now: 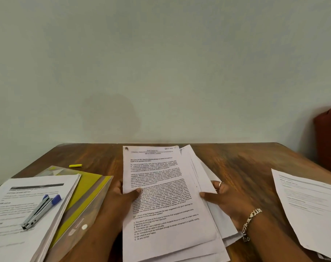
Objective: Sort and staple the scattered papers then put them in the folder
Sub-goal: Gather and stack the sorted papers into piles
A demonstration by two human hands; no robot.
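I hold a fanned stack of printed papers (161, 201) over the middle of the wooden table (236, 163). My left hand (121, 199) grips its left edge, thumb on the top sheet. My right hand (223, 201) holds the right edge, thumb on top, a ring and a chain bracelet showing. A translucent folder with yellow inserts (85, 203) lies at the left. On it sits another paper pile (28, 214), with a silver and blue stapler (40, 210) on top.
More printed sheets (310, 208) lie at the right edge of the table. A small yellow highlighter cap or eraser (75, 165) rests near the back left. A dark red object (329, 137) stands beyond the table's right corner, against the pale wall.
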